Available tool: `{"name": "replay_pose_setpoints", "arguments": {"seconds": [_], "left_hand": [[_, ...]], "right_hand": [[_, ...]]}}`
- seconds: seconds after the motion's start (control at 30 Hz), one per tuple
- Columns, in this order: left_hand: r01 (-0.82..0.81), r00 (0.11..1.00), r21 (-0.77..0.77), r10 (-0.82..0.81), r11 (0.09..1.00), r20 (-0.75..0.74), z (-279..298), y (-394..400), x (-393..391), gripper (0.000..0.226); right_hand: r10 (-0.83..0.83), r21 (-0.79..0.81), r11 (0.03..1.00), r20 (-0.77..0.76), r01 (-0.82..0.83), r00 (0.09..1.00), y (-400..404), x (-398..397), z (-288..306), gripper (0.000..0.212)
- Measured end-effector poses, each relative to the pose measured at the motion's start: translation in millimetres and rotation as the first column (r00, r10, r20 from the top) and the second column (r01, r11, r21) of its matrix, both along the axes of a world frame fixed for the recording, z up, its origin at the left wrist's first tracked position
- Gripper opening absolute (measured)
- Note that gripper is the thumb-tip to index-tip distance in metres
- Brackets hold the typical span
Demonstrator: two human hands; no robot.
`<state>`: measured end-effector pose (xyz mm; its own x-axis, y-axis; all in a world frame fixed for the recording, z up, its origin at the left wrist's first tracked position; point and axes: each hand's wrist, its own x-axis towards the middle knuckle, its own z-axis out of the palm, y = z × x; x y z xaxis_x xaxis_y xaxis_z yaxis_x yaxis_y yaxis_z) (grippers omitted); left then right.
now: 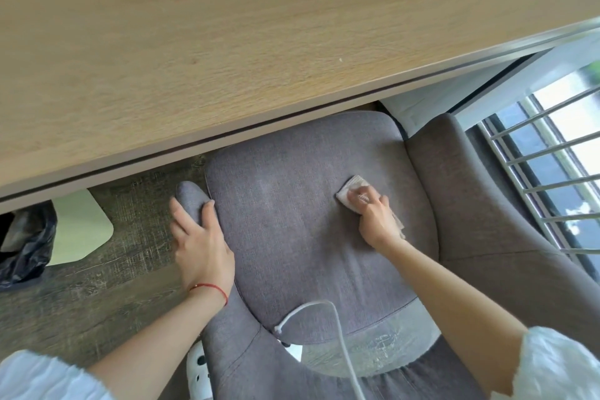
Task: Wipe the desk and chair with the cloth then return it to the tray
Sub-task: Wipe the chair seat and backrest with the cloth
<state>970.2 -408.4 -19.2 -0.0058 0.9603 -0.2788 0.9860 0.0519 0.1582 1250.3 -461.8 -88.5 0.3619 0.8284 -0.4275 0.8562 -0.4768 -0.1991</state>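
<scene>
A grey fabric chair (292, 214) stands below me, its seat partly tucked under the light wooden desk (201, 49). My right hand (376, 214) presses a small whitish cloth (352, 187) flat on the right half of the seat cushion; most of the cloth is hidden under my fingers. My left hand (201, 243) grips the chair's left armrest (191, 195), fingers wrapped over its front end. No tray is in view.
A black bin bag (26, 243) and a pale green board (79, 227) lie on the dark wood floor at the left. A white cable (341, 334) hangs across the seat's near edge. A barred window (552, 153) is at the right.
</scene>
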Motion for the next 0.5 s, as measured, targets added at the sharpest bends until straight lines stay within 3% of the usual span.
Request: {"name": "replay_pose_setpoints", "arguments": {"seconds": [0.07,0.17,0.23,0.37,0.47,0.5], "left_hand": [[0.007,1.000,0.008,-0.007,1.000,0.014,-1,0,1,0.060],[0.016,1.000,0.021,-0.016,1.000,0.008,-2,0,1,0.059],[0.018,1.000,0.024,-0.018,1.000,-0.007,-3,0,1,0.059],[0.007,1.000,0.006,-0.007,1.000,-0.017,-1,-1,1,0.059],[-0.006,1.000,-0.006,0.006,1.000,-0.016,2,-1,1,0.058],[-0.006,1.000,-0.007,0.006,1.000,-0.010,2,-1,2,0.058]], "right_hand": [[0.051,0.000,0.999,0.042,-0.051,0.998,5,18,8,0.066],[-0.237,0.158,0.962,0.068,0.224,0.969,29,48,11,0.069],[-0.337,0.135,0.934,0.032,0.330,0.941,39,47,6,0.068],[-0.164,0.055,0.985,0.012,0.163,0.986,9,11,-3,0.068],[0.079,0.007,0.997,0.025,-0.079,0.997,-13,24,4,0.063],[0.092,-0.001,0.996,0.055,-0.093,0.994,-12,35,7,0.061]]}}
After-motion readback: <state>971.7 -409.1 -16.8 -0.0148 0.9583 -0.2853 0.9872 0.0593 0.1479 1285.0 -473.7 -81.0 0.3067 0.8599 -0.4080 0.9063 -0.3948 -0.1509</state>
